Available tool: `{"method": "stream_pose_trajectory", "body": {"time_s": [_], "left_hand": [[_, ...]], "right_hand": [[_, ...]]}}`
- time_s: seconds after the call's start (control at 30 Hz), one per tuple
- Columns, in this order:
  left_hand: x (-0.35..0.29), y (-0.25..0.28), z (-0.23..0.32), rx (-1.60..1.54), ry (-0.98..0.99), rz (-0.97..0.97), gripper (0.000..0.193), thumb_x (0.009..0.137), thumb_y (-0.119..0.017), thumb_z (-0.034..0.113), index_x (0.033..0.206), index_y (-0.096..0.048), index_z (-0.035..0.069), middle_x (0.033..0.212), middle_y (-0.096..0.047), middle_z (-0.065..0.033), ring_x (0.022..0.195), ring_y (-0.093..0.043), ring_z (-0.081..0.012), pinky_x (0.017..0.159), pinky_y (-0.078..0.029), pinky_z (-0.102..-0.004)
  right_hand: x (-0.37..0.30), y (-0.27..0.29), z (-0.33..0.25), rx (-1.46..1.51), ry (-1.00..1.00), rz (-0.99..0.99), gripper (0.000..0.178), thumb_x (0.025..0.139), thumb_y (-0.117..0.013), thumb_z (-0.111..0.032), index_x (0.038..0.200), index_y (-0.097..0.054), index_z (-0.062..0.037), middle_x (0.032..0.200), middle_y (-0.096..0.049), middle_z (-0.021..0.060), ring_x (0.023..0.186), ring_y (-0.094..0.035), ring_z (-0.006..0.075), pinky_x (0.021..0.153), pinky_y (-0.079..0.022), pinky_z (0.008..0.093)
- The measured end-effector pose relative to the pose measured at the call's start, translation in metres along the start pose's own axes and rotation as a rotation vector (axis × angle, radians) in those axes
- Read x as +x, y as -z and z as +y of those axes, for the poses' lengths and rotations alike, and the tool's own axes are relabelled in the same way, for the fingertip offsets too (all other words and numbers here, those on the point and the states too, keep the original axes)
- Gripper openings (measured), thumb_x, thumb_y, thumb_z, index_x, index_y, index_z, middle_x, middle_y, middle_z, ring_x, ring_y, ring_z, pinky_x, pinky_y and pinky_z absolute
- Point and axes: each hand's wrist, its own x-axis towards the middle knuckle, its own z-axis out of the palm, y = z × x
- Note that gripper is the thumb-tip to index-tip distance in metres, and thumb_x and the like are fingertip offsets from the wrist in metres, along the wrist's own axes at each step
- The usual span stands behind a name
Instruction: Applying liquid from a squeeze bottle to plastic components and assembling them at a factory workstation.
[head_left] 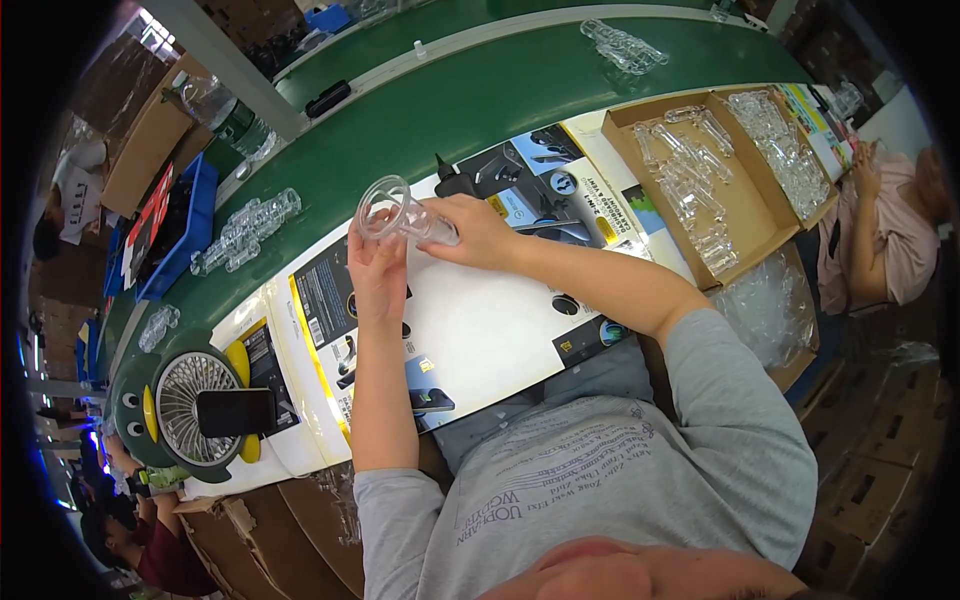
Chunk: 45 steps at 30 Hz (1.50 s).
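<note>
Both hands' fingers are clamped on a clear plastic funnel-shaped piece (400,215): left hand (377,268) at its wide mouth, right hand (478,232) round its narrow stem. It lies roughly level above the white printed board (480,330), mouth toward the green desk (420,120). Clear parts (245,228) lie left; cardboard trays (745,205) right.

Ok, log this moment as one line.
left hand: holds clear plastic piece | right hand: holds same piece | under hands: printed cardboard sheets | right: box of clear parts

Grey short-sleeved T-shirt with faded printed lettering across the chest; forearms bare, no gloves.
</note>
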Motion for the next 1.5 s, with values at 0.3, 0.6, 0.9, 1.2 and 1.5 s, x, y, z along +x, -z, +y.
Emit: {"method": "stream_pose_trajectory", "body": {"time_s": [0.3,0.6,0.9,1.2,1.5], "left_hand": [[0.011,0.051,-0.011,-0.402,0.203,0.071,0.036,0.09,-0.047,0.014,0.124,-0.045,0.003,0.103,-0.057,-0.01,0.089,-0.053,-0.0195,0.089,-0.042,-0.033],[0.01,0.055,-0.004,-0.341,0.273,-0.002,0.034,0.092,-0.047,0.017,0.123,-0.048,0.005,0.1,-0.061,-0.0081,0.086,-0.057,-0.0197,0.085,-0.045,-0.0345],[0.014,0.04,-0.01,-0.375,0.293,-0.106,0.031,0.095,-0.041,0.017,0.123,-0.049,0.006,0.101,-0.06,-0.0102,0.081,-0.056,-0.0208,0.08,-0.047,-0.034],[0.01,0.038,-0.007,-0.339,0.313,-0.06,0.029,0.096,-0.04,0.02,0.121,-0.05,0.008,0.1,-0.06,-0.008,0.081,-0.056,-0.021,0.079,-0.047,-0.036],[0.016,0.017,-0.024,-0.352,0.347,-0.131,0.03,0.096,-0.04,0.021,0.122,-0.049,0.008,0.1,-0.06,-0.0079,0.081,-0.057,-0.0202,0.078,-0.047,-0.0366]], "right_hand": [[0.06,0.061,0.027,0.736,-0.271,0.454,0.038,0.081,-0.068,-0.029,0.103,-0.057,-0.0001,0.089,-0.064,0.0086,0.081,-0.061,0.0137,0.071,-0.049,0.0263],[0.099,0.208,0.149,0.23,-0.793,0.866,0.039,0.073,-0.069,-0.035,0.089,-0.064,0.0006,0.08,-0.065,0.0077,0.07,-0.061,0.0163,0.064,-0.047,0.0314],[0.071,0.27,0.242,0.291,-0.891,1.136,0.046,0.068,-0.073,-0.037,0.085,-0.064,0.0046,0.081,-0.065,0.0134,0.072,-0.063,0.0226,0.066,-0.049,0.0323],[0.091,0.239,0.277,0.386,-0.876,1.008,0.057,0.064,-0.072,-0.044,0.095,-0.064,0.003,0.094,-0.065,0.017,0.085,-0.063,0.0266,0.076,-0.049,0.0336],[0.097,0.216,0.213,0.662,-0.858,1.022,0.042,0.068,-0.073,-0.035,0.09,-0.064,-0.0009,0.087,-0.065,0.0127,0.077,-0.064,0.0223,0.066,-0.051,0.0347]]}}
